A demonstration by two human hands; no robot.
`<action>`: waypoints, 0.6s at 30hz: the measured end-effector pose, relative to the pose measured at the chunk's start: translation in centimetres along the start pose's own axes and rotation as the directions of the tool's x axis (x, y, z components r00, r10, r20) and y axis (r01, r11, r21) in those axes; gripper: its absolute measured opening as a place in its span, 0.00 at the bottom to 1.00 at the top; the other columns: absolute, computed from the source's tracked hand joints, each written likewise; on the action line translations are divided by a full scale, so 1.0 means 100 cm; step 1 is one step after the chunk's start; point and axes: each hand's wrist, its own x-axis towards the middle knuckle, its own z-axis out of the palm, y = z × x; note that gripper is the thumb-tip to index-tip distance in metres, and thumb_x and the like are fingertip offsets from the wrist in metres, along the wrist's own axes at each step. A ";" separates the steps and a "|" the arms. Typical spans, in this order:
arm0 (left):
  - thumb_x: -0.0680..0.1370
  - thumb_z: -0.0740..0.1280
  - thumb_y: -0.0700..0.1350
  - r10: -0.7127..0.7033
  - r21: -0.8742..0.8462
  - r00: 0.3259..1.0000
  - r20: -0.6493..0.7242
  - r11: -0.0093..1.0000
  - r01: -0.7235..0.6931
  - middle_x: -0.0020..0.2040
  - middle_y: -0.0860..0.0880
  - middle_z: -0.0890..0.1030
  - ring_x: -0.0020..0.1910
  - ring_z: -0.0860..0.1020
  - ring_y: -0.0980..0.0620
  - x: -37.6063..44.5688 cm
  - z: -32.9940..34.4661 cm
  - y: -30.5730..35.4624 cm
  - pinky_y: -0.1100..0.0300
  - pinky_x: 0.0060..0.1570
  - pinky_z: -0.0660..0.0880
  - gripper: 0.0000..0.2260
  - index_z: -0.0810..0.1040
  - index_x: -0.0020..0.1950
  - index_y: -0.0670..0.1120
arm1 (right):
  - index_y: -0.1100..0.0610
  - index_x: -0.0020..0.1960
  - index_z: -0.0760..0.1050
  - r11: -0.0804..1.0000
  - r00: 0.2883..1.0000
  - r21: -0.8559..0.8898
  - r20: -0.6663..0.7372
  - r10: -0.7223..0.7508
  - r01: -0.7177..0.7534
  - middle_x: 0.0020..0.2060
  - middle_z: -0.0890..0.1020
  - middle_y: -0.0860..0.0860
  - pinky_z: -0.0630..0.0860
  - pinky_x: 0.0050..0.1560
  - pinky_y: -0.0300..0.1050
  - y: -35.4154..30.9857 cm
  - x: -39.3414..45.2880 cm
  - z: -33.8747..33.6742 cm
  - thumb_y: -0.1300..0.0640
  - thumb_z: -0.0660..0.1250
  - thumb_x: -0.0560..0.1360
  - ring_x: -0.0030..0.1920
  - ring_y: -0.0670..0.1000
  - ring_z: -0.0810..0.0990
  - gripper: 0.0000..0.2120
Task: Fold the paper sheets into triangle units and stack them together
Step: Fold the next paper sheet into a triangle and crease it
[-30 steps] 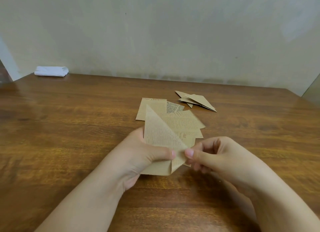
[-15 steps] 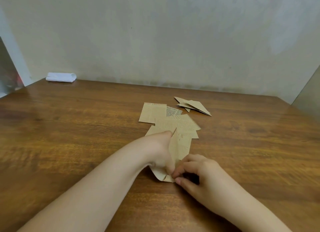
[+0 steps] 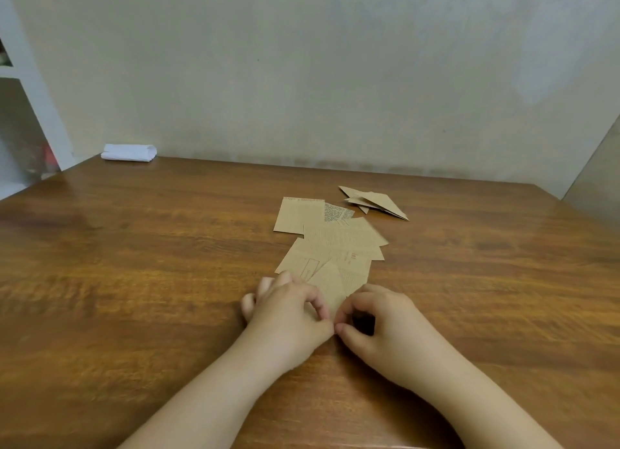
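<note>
Here we see a white folded cloth far left of the loose paper sheets on the wooden surface. Just before those sheets, our left hand and right hand curl their fingers onto a folded paper piece; its near edge is hidden beneath them. Right of the sheets lie finished triangle units.

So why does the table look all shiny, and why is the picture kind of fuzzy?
Head view: the wooden table reflects soft light, giving a pale sheen at its left side. The loose paper sheets look slightly smeared, probably from motion, so their print is hard to read. Both the left hand and the right hand look soft-edged. The wide lens bends the table's edges.
</note>
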 end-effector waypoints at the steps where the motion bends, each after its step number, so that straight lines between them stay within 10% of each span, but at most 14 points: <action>1: 0.71 0.69 0.56 -0.003 0.008 1.000 -0.003 1.000 0.003 0.53 0.62 0.69 0.60 0.61 0.57 0.000 0.000 0.000 0.59 0.55 0.52 0.05 0.77 0.37 0.58 | 0.46 0.42 0.78 1.000 1.000 0.005 -0.004 0.023 -0.023 0.45 0.77 0.44 0.71 0.52 0.37 -0.002 0.001 0.001 0.52 0.67 0.73 0.50 0.43 0.72 0.02; 18: 0.70 0.74 0.54 -0.008 -0.082 0.987 0.159 0.996 0.021 0.56 0.65 0.70 0.62 0.61 0.55 0.001 -0.020 -0.011 0.60 0.56 0.54 0.05 0.81 0.36 0.65 | 0.47 0.33 0.77 0.949 0.954 -0.102 -0.042 0.296 -0.299 0.42 0.72 0.43 0.57 0.53 0.45 -0.013 0.012 0.010 0.40 0.70 0.65 0.53 0.48 0.65 0.11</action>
